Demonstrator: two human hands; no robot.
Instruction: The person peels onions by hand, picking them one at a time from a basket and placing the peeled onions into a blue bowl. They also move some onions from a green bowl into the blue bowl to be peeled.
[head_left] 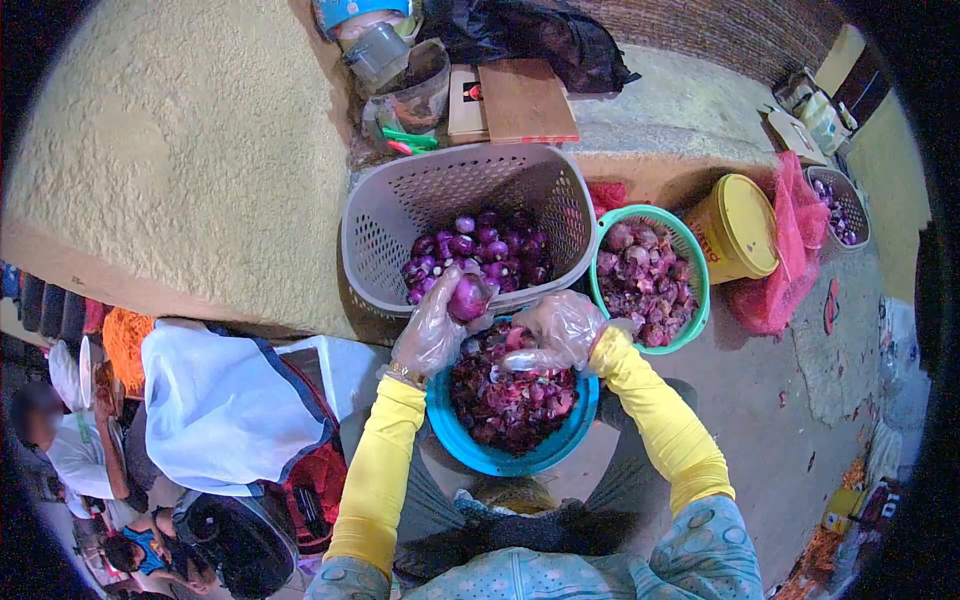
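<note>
My left hand (430, 335), in a clear plastic glove, grips a shiny purple onion (470, 298) at the near rim of the grey basket (365, 240). My right hand (562, 328), gloved too, is curled just to the right, over a blue basin (440, 425); whatever its fingers hold is hidden. Dark red onions and loose skins (515, 400) fill the basin between my knees. Inside the grey basket lie many smooth peeled onions (480, 245). A green basket (703, 300) on the right holds onions with dull, papery skins (645, 280).
Right of the green basket stand a yellow lidded bucket (745, 225) and a red mesh sack (765, 300). Another basket (850, 205) with onions is farther right. Behind are wooden boards (525, 100) and a black bag (530, 40). Other people (85, 450) sit at left beyond a white sack (225, 405).
</note>
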